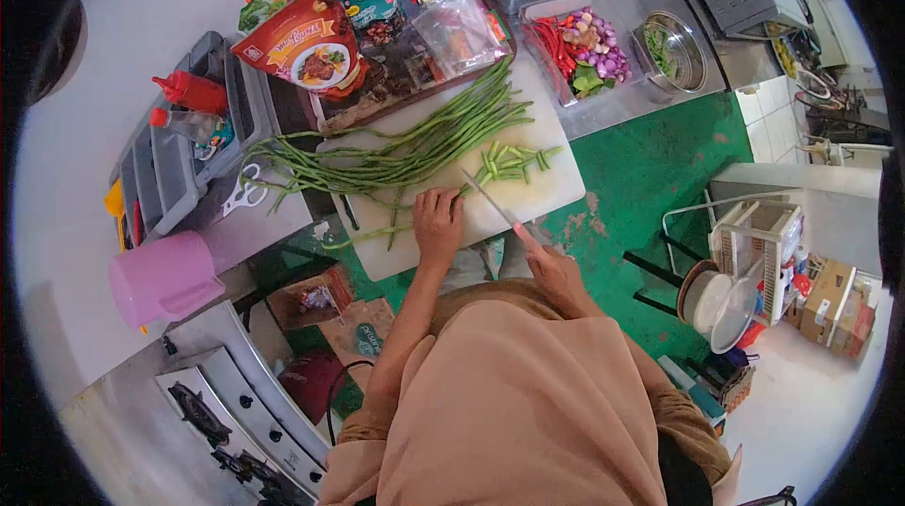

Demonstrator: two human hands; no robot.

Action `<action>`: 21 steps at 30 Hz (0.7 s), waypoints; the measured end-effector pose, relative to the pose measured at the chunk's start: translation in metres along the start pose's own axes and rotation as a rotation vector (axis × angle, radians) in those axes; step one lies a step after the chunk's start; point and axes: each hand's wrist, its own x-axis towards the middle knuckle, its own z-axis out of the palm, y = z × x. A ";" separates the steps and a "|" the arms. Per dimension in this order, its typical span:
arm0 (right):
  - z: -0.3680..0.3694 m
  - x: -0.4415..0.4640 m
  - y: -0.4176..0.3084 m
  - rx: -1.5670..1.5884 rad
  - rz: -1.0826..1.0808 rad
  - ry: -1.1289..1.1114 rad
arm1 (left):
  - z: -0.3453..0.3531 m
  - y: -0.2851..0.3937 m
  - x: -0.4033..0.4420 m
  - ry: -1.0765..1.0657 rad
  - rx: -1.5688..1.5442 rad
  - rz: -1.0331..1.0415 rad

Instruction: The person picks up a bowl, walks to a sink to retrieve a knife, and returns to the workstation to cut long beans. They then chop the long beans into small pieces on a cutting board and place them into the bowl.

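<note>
A white cutting board (551, 183) lies on the counter's near edge with a heap of long green beans (415, 149) stretched across it. My left hand (438, 225) presses down on a few beans, fingers curled together close to the blade. In my right hand (556, 272) is a knife (490, 197), its tip over the beans just right of my left fingers. Short cut bean pieces (514, 163) lie on the board beyond the blade.
Seasoning packets (316, 46) fill a tray behind the board. A clear container of chilies and shallots (580, 53) and a steel bowl (674, 51) stand at the back right. Left are white scissors (247, 193), a pink pitcher (165, 278) and a gas stove (240, 412).
</note>
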 end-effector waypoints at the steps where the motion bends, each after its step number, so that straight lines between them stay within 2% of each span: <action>1: -0.001 0.000 -0.002 0.004 0.005 -0.025 | 0.000 0.001 0.001 0.001 -0.003 -0.003; 6: 0.000 0.002 -0.010 -0.065 0.041 -0.089 | -0.001 0.001 0.000 -0.023 -0.009 -0.032; 14: -0.002 0.000 -0.010 -0.005 0.078 -0.120 | -0.022 -0.008 -0.010 0.013 0.056 0.002; 21: 0.001 -0.005 -0.014 -0.089 0.014 -0.180 | -0.014 -0.015 -0.014 0.031 0.067 0.014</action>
